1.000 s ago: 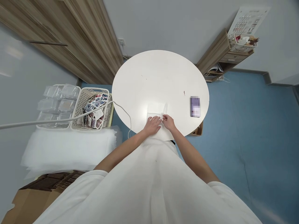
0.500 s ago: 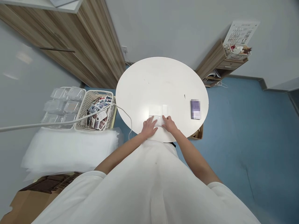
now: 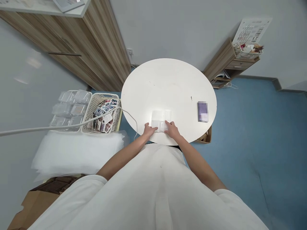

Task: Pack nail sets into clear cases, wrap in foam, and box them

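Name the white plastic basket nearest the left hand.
The basket of printed cards is nearest the left hand; another basket holds clear plastic boxes, and a third tops the small wooden cabinet.

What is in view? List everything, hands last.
Translucent wrap: count unclear, whitish, on table
Table: one, white, centre
Blurred item: one, mostly purple, table right
Baskets: three, whitish, left, upper right
Clear boxes: six visible, colourless, leftmost basket
Printed items: many, multicoloured, neighbouring basket
Cable: one, white, across baskets
Sheet stack: one, white, left
Cartons: two, brown, lower left, beneath table
Cabinets: two, brownish, left, right
Poster: one, white, right
Floor: one, blue, below
Left hand: one, bare, on wrap
Right hand: one, bare, on wrap
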The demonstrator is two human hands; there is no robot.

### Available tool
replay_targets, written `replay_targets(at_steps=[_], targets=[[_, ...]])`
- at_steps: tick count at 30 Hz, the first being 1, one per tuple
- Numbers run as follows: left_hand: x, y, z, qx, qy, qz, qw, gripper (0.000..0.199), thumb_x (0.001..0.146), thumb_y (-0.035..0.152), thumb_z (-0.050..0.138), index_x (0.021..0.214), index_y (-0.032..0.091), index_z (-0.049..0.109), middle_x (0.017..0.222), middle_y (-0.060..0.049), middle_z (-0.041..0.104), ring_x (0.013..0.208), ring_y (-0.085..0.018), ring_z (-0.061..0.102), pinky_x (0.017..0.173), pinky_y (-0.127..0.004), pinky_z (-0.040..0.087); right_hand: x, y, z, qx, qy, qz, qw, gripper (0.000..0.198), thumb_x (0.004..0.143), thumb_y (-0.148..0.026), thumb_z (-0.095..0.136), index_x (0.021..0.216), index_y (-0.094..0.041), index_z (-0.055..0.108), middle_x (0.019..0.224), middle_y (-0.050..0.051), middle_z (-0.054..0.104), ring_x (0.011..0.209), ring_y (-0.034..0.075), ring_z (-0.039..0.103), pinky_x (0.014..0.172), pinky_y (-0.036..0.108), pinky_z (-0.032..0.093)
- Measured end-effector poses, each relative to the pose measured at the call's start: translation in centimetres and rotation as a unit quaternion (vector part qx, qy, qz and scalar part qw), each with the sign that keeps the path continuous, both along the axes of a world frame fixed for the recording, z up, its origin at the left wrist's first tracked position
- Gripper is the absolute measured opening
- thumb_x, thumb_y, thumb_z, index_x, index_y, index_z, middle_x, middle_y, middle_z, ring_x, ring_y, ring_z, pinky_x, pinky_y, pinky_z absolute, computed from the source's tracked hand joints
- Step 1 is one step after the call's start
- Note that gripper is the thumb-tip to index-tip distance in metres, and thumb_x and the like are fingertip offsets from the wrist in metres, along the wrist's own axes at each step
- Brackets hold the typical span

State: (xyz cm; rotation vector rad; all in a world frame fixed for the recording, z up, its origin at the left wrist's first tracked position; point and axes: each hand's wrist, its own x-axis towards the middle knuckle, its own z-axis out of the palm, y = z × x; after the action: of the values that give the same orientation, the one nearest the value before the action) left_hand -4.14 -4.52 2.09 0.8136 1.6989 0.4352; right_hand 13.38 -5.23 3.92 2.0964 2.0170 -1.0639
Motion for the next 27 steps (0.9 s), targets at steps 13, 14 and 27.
replay_targets(at_steps=[13, 14, 27], targets=[[2.6, 1.4, 2.1, 0.154, 0.032, -0.181, 0.971, 0.01, 0.065, 0.024, 0.061, 0.069, 0.019, 0.054, 0.064, 0.002, 0.055, 0.059, -0.011, 0.051, 0.056, -0.024, 0.04, -0.2, 0.2, -0.4, -0.002, 0.015, 0.001, 1.0, 0.07, 0.076, -0.027, 0.059, 0.138, -0.024, 0.026, 0.105, 0.008, 0.052, 0.094, 0.021, 0.054, 0.074, 0.027, 0.04], [3.2, 1.4, 2.2, 0.159, 0.039, -0.19, 0.968, 0.009, 0.065, 0.023, 0.061, 0.069, 0.019, 0.054, 0.063, 0.002, 0.056, 0.059, -0.011, 0.052, 0.057, -0.024, 0.04, -0.2, 0.2, -0.5, 0.002, 0.025, 0.002, 1.0, 0.069, 0.076, -0.025, 0.058, 0.137, -0.023, 0.027, 0.103, 0.007, 0.055, 0.093, 0.02, 0.054, 0.074, 0.027, 0.039], [5.3, 0.8, 1.1, 0.185, 0.054, -0.252, 0.948, 0.01, 0.075, 0.023, 0.051, 0.074, 0.019, 0.06, 0.075, -0.004, 0.064, 0.072, -0.018, 0.059, 0.069, -0.03, 0.045, 2.0, -0.1, -1.1, -0.033, 0.265, -0.12, 0.956, 0.069, 0.071, -0.024, 0.054, 0.136, -0.02, 0.032, 0.07, -0.005, 0.049, 0.064, 0.01, 0.046, 0.065, 0.023, 0.041]])
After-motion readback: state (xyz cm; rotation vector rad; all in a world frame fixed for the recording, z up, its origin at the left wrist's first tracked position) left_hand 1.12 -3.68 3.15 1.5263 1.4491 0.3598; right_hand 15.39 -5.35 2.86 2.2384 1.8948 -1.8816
